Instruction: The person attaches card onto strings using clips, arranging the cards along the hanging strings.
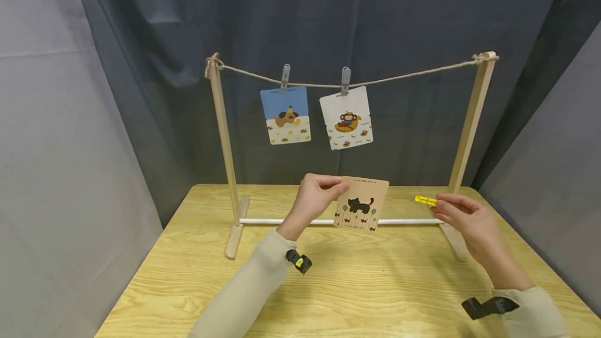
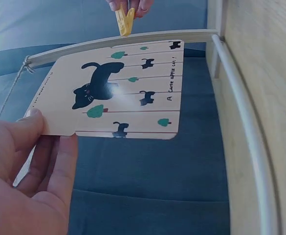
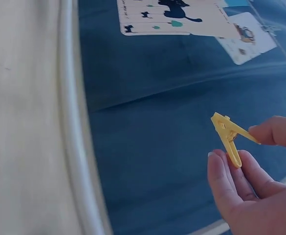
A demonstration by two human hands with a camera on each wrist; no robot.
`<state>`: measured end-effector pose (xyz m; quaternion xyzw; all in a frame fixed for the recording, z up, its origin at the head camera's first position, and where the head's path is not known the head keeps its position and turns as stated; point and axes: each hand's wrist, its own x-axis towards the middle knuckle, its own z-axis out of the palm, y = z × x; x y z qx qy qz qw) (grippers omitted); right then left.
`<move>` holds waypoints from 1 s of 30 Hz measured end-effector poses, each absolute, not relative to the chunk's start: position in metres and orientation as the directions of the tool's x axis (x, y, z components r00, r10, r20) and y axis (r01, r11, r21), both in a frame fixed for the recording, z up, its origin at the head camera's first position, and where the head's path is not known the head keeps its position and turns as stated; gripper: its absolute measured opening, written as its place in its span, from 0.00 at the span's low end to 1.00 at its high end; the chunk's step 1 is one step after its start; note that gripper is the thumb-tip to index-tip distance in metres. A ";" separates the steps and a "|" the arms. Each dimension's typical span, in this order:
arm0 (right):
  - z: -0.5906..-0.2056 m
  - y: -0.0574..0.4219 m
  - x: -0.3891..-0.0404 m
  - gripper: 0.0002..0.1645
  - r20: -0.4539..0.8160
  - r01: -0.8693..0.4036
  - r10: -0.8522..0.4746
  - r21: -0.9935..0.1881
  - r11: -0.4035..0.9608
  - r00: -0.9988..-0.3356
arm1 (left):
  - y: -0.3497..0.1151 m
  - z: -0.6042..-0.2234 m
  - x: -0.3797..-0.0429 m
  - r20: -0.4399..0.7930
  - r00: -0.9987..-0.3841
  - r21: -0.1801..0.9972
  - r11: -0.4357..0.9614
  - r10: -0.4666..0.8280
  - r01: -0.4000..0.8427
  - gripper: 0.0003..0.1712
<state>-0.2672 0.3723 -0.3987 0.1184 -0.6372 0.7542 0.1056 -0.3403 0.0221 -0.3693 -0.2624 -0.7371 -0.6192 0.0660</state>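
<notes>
My left hand (image 1: 315, 197) pinches a peach card (image 1: 361, 203) by its left edge, thumb in front. A black cat, green trees and small cats are printed on it. To the right, my right hand (image 1: 469, 221) holds a yellow clothespin (image 1: 425, 201) by its handles between thumb and fingers, as the right wrist view shows. Card and clothespin are apart, both below a rope (image 1: 408, 75). On that rope hang a blue-and-cream dog card (image 1: 286, 116) and a white monkey card (image 1: 346, 119), each under a grey clothespin (image 1: 345, 80).
The rope is tied between two wooden posts (image 1: 471, 119) standing on feet on a wooden table (image 1: 347, 286). A white rod (image 1: 408, 221) joins the posts low down, behind the held card. Dark curtain (image 1: 399, 20) hangs behind, with grey partitions (image 1: 56, 134) at the sides.
</notes>
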 end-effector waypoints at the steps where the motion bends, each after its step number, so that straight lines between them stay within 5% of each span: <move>1: -0.394 0.373 -0.267 0.14 0.321 -0.319 0.019 -0.931 -0.177 -0.947 | 0.024 -0.366 -0.340 0.428 -0.853 0.877 0.092 0.299 0.472 0.15; 21: -0.289 0.370 -0.259 0.23 0.509 -0.523 0.179 -0.851 -0.043 -0.842 | 0.061 -0.304 -0.350 0.548 -0.807 0.824 0.019 0.220 0.566 0.11; 30: -0.239 0.363 -0.257 0.24 0.612 -0.510 0.211 -0.768 0.387 -0.762 | 0.082 -0.279 -0.352 0.575 -0.797 0.807 0.033 0.184 0.590 0.13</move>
